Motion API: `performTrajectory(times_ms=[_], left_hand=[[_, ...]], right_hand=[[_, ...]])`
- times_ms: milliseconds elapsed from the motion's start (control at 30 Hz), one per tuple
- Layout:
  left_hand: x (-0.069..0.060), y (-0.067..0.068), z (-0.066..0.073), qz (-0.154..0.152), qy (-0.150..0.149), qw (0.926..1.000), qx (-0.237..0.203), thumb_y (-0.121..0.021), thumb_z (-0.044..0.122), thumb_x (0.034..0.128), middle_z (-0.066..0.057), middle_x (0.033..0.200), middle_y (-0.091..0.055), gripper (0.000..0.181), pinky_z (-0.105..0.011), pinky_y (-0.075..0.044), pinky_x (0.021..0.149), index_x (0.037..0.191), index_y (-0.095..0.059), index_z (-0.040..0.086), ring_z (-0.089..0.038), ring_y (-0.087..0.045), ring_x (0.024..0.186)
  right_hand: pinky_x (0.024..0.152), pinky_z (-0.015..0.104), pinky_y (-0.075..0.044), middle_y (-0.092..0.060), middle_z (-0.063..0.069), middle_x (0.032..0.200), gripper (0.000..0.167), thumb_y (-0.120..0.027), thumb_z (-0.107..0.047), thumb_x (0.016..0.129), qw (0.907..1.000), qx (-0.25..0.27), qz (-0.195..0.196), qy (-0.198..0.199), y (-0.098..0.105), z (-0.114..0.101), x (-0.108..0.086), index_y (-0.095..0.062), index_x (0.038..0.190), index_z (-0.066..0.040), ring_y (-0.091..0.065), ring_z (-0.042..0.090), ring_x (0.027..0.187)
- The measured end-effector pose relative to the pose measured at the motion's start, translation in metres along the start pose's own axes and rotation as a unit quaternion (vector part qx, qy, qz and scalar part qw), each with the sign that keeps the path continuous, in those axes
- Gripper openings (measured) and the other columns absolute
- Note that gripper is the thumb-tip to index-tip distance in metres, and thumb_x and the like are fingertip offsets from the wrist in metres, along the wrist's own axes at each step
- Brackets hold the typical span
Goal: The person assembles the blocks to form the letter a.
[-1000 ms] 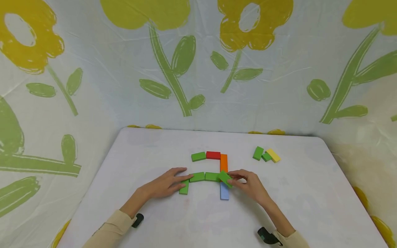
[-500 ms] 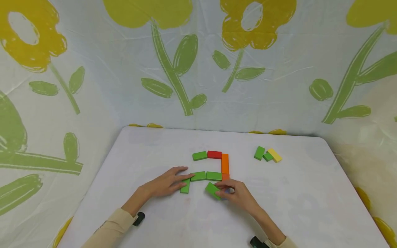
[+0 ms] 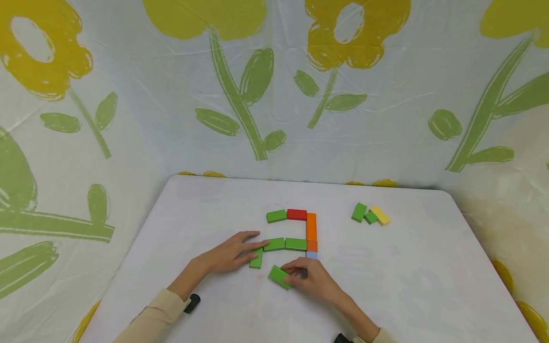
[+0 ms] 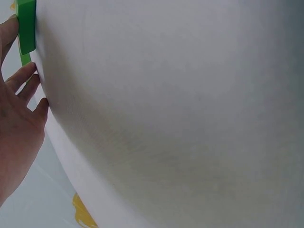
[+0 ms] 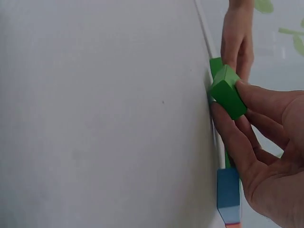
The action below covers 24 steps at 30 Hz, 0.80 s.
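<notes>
From above and behind the left hand point(image 3: 229, 253) and right hand point(image 3: 315, 280), the head view looks forward and down across the bench point(image 3: 214, 205). Each wrist view looks low over it, close beside its hand. Head and right wrist views share both hands and the green block point(image 3: 278, 276) the right pinches.

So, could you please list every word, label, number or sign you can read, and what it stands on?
None can be read.
White tabletop: faint marks, too blurred to tell whether they are writing.
Held green block: no lettering visible.
Backdrop: flowers, no letters visible.
</notes>
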<state>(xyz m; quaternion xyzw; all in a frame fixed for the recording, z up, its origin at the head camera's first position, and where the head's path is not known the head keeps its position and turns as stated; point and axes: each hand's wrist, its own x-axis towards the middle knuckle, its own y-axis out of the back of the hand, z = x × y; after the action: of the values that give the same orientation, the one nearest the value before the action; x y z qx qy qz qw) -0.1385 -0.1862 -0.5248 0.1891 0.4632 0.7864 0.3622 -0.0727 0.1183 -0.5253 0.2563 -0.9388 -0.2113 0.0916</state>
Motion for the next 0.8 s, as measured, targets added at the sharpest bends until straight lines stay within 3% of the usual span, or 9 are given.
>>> performTrajectory(times_ms=[467,800], left_hand=[[0.0,-0.001,0.0,0.004,-0.003,1.0,0.003,-0.052,0.034,0.1089,-0.015,0.161,-0.036,0.048,-0.055,-0.033,0.117,0.156,-0.047,0.026,-0.034,-0.034,0.148],[-0.002,0.0,0.0,0.009,-0.006,0.9999,0.012,-0.053,0.033,0.1086,-0.015,0.161,-0.036,0.048,-0.055,-0.034,0.117,0.156,-0.047,0.026,-0.034,-0.035,0.148]], right_hand=[[0.076,0.024,-0.056,-0.073,0.002,0.099,0.021,-0.078,-0.014,0.093,0.9991,-0.03,-0.028,-0.011,-0.015,-0.013,0.008,-0.077,0.111,-0.002,-0.063,0.005,0.082],[0.063,0.02,-0.044,-0.06,-0.009,0.08,0.013,-0.079,-0.016,0.092,0.9967,-0.065,-0.026,-0.041,-0.025,-0.026,0.013,-0.073,0.1,-0.008,-0.048,0.002,0.069]])
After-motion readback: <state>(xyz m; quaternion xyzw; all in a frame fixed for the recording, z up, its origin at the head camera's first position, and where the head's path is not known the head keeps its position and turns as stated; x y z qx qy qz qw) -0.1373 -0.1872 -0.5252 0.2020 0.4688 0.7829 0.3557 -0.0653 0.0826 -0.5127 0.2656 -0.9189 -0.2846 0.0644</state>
